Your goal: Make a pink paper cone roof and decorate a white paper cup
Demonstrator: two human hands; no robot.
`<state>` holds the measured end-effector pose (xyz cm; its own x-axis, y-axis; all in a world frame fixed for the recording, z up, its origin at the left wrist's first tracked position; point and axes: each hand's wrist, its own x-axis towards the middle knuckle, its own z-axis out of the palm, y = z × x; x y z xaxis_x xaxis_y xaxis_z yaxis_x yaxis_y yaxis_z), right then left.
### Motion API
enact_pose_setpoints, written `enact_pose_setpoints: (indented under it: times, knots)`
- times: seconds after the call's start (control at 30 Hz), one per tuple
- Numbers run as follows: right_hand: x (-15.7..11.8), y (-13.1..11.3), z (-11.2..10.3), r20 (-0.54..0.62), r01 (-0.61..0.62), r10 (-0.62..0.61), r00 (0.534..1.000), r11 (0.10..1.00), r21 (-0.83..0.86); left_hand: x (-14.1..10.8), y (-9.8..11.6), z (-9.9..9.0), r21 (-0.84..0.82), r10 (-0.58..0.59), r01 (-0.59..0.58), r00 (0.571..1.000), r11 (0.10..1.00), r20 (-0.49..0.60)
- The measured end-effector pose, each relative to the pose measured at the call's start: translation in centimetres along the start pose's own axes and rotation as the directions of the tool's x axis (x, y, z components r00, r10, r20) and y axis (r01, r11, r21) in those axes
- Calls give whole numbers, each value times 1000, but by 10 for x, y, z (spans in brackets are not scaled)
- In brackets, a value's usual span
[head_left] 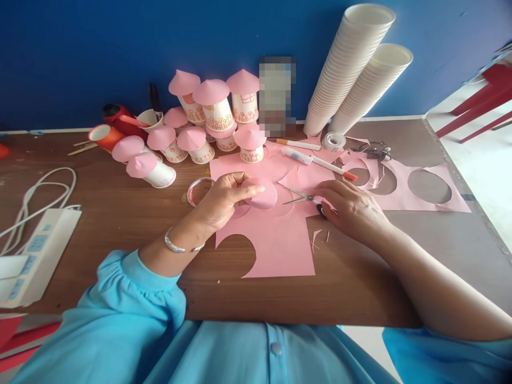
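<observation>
While a pink paper disc is pinched by the left hand, scissors are held by the right hand, their parted blades pointed toward the disc, between both hands.

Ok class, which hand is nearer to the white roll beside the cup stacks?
Right. The right hand, holding the scissors, is on the near side of the white roll; the left hand, holding pink paper, is farther off to its left.

room to pass along the table front; scissors, roofed cups and cup stacks block farther back.
</observation>
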<state>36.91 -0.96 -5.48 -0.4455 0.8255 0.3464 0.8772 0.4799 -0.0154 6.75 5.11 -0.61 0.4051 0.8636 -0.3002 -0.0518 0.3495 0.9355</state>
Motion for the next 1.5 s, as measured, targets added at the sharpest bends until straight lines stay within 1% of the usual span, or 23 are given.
enact_pose_setpoints:
  times: [0.13,0.27,0.47,0.67,0.77,0.83,0.9,0.93,0.97,1.0,1.03,1.07,1.13,1.17,1.2,1.23,1.37,1.43,1.5]
  knots:
    - [1,0,-6,46,-54,52,998,998,45,-1,2,2,20,-73,73,997,997,-5]
    - [-1,1,-14,95,-117,105,990,986,123,-3,5,4,25,-90,90,996,996,-4]
    - [-5,6,-13,130,-139,129,983,988,72,-3,5,6,65,-96,94,995,993,29]
    - [-4,9,-9,120,-102,104,987,995,-19,-3,3,7,119,-51,41,995,992,82]
    - [-6,11,-12,120,-116,121,985,992,-51,-3,3,6,130,-42,29,994,991,97]
    - [-7,11,-16,81,-159,160,984,987,-13,-3,3,6,128,-44,31,994,991,97]
    - [-7,9,-21,32,-224,222,975,967,121,-3,3,6,123,-49,38,995,992,92]
    - [-6,7,-24,18,-268,270,963,939,217,-3,3,6,119,-51,40,994,992,92]
    - [-5,5,-25,28,-317,326,945,892,324,-3,4,6,113,-52,41,994,993,93]
    - [-4,3,-26,63,-370,381,922,822,433,-4,4,6,106,-52,42,994,993,96]
    - [-2,1,-25,125,-421,425,897,729,540,-4,5,6,100,-54,44,993,994,101]
    - [0,-2,-24,204,-467,448,870,618,633,-4,5,7,95,-56,46,993,994,104]
    - [3,-7,-20,364,-530,427,828,384,756,-3,4,7,81,-65,57,993,995,102]
    - [5,-9,-18,421,-551,401,813,299,779,-3,4,7,73,-72,65,992,995,104]
    - [6,-10,-17,464,-569,375,803,249,784,-3,3,8,62,-78,72,991,995,108]
    - [7,-11,-16,496,-585,352,794,222,780,-2,2,8,51,-83,78,990,996,112]
    - [6,-12,-17,572,-625,278,772,169,762,-1,0,8,19,-93,91,987,996,134]
    - [4,-11,-17,579,-631,267,770,188,753,-1,0,9,14,-91,90,986,996,137]
    - [1,-12,-16,560,-617,270,783,225,755,-1,-1,8,18,-87,85,986,996,140]
